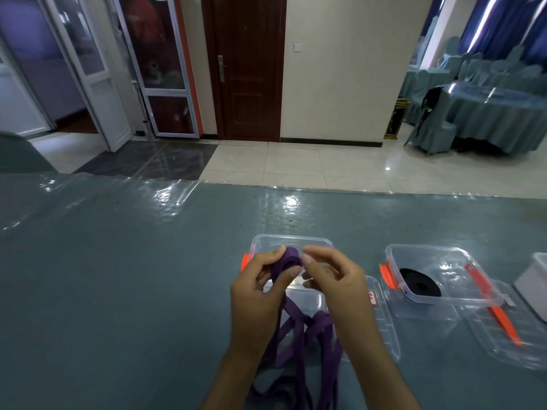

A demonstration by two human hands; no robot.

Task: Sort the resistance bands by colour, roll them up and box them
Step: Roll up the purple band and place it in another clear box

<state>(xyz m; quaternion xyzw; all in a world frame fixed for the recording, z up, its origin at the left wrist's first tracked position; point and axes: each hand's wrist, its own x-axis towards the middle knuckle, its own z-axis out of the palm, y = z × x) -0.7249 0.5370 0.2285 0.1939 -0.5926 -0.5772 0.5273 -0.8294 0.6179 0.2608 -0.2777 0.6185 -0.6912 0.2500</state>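
A purple resistance band (299, 344) trails in loose loops down to the table's near edge. Its top end is wound into a small roll (290, 259), held up over a clear plastic box (291, 242) with orange clips. My left hand (260, 291) grips the roll between thumb and fingers. My right hand (334, 279) pinches the roll's right side with its fingertips. To the right, a second clear box (429, 255) contains a rolled black band (420, 282).
The table (118, 291) has a teal cloth under clear plastic sheeting. A clear lid (509, 335) with an orange clip lies beside the right box. A white container (535, 279) sits at the right edge. Another lid (381, 315) lies under my right forearm.
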